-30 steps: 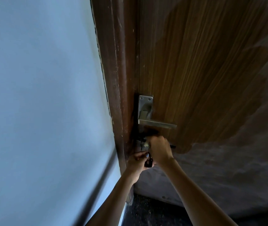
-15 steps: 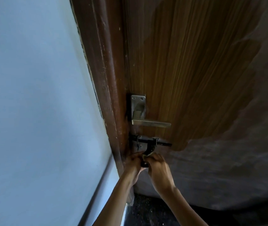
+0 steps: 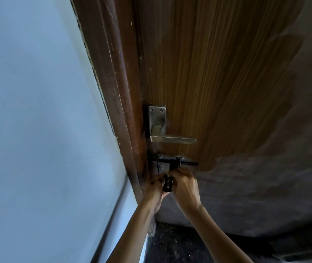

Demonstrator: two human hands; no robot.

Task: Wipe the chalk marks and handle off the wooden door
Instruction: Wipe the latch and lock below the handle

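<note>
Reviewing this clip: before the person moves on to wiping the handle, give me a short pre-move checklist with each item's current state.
1. Cloth in hand: cannot tell; none is visible.
2. Hands free: not ok; left hand and right hand both grip the black padlock.
3. Lever handle unobstructed: ok.
4. Bolt latch clear of hands: ok, hands sit just below it.
5. Door wiped: not ok; the chalky haze covers the lower part.

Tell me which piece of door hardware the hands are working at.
The black slide bolt, below the silver lever handle. Both the left hand and right hand grip its hanging hasp; the handle is untouched.
</note>
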